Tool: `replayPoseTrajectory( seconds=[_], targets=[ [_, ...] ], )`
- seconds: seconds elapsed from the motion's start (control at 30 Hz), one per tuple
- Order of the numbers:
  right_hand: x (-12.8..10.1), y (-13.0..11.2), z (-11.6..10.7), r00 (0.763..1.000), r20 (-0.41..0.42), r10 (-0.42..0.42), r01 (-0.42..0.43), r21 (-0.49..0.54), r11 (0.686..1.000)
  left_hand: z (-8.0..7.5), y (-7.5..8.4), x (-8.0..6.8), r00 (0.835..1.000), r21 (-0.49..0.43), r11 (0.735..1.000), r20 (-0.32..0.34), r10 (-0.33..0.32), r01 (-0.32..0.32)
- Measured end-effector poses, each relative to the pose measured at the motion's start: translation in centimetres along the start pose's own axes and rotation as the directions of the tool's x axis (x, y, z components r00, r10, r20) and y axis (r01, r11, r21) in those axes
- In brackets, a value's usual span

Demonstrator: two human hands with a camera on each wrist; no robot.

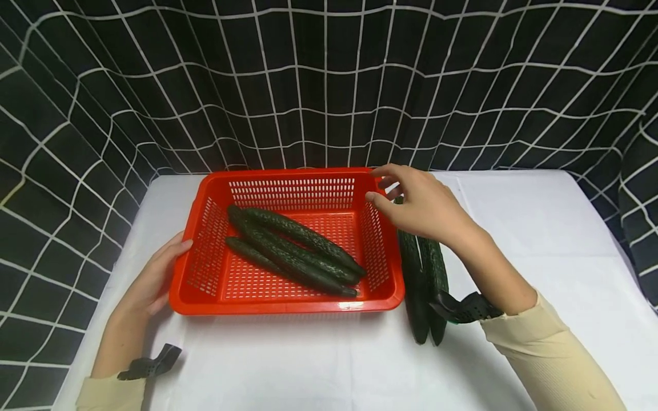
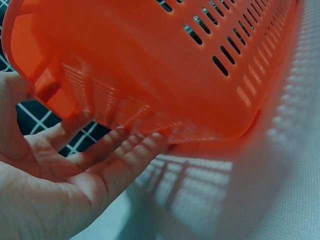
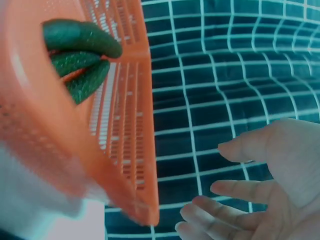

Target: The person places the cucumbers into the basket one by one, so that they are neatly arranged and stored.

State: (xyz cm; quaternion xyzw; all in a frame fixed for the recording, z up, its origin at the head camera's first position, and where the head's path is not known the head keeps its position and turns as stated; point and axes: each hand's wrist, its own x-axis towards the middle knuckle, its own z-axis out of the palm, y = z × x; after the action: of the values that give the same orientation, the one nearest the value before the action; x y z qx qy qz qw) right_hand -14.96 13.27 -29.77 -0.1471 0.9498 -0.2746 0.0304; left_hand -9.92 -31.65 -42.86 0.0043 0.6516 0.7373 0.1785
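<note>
Grips basket (image 1: pixel 283 309) w/ L hand (image 1: pixel 155 275), hovers w/ loose-fingered, empty R hand (image 1: pixel 424 204); prob. mid-load, next needs grasp on outer cuke (image 1: pixel 436 268).

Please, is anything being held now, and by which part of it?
The left hand grips the red basket by its left side, thumb at the rim and fingers against the outer wall. The right hand holds nothing.
</note>
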Motion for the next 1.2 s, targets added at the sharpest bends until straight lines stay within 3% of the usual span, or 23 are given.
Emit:
replayPoseTrajectory(
  seconds=[0.7, 0.87, 1.2],
  targets=[
    [-3.9, 9.3, 1.8, 0.981, -0.094, 0.172, -0.17, 0.029, 0.985, 0.1, 0.2, -0.1, 1.0, 0.045, 0.999, -0.018, -0.007, 0.008],
    [-4.7, 10.7, 2.9, 0.974, -0.085, 0.209, -0.206, 0.038, 0.978, 0.0, 0.1, -0.3, 0.999, 0.054, 0.998, -0.032, -0.02, 0.022],
    [-5.8, 13.1, 4.5, 0.967, -0.041, 0.252, -0.251, 0.039, 0.967, -0.1, 0.1, 0.0, 1.0, 0.005, 1.0, 0.004, 0.0, 0.0]
  ],
)
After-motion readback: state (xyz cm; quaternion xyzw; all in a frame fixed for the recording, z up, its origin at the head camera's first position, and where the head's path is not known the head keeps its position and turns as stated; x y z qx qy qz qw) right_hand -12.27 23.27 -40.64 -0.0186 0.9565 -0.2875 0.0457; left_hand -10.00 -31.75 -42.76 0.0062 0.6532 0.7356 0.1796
